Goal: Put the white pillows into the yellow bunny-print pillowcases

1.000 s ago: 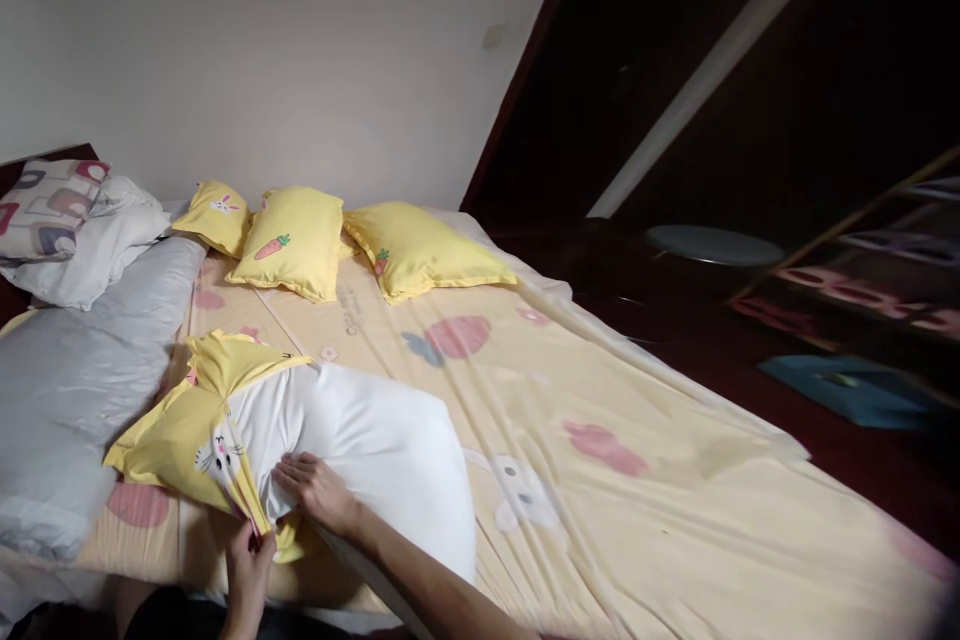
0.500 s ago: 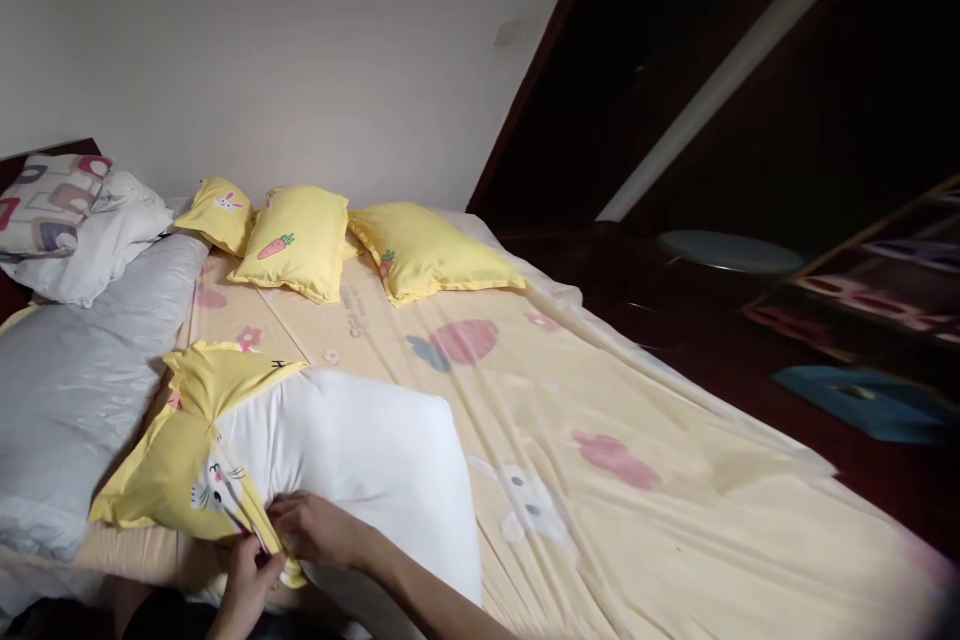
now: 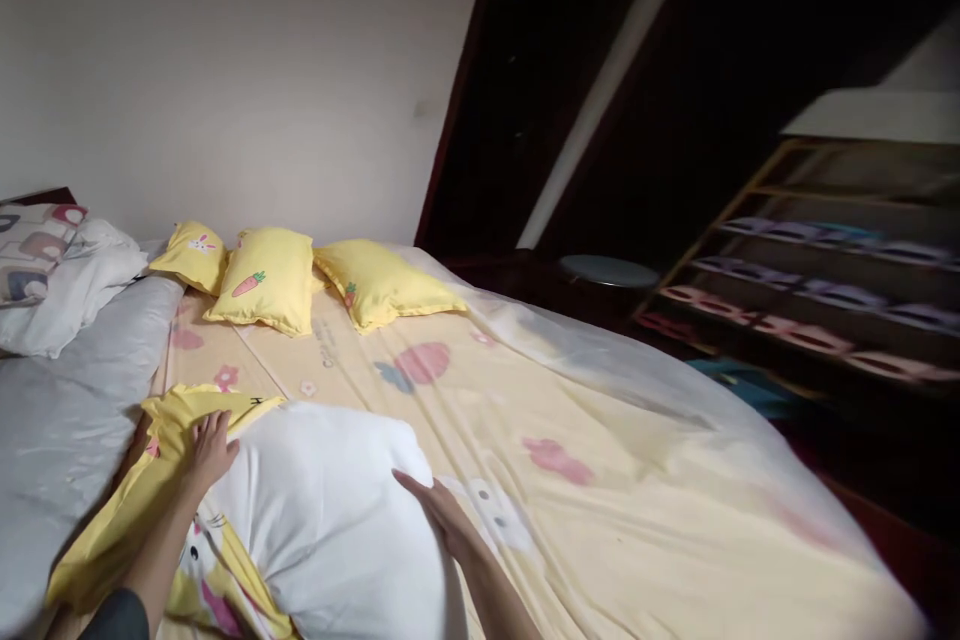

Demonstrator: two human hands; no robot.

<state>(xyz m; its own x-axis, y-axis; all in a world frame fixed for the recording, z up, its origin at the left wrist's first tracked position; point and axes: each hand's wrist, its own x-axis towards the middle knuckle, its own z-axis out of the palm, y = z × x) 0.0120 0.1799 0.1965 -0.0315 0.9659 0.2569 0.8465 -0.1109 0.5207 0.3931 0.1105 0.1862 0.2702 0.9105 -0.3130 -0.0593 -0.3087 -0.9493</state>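
Left hand point(image 3: 212, 452) spread, ungripping, on yellow pillowcase point(image 3: 124, 517), right hand point(image 3: 444, 510) at white pillow point(image 3: 337, 510)'s outer edge, grasp unclear, bedsheet point(image 3: 622, 510) stretching rightward of it, grey bedding point(image 3: 67, 445) left of both, yellow pillows point(image 3: 286, 272) beyond.

Left hand point(image 3: 212, 452) palm down, right hand point(image 3: 444, 512) well apart.
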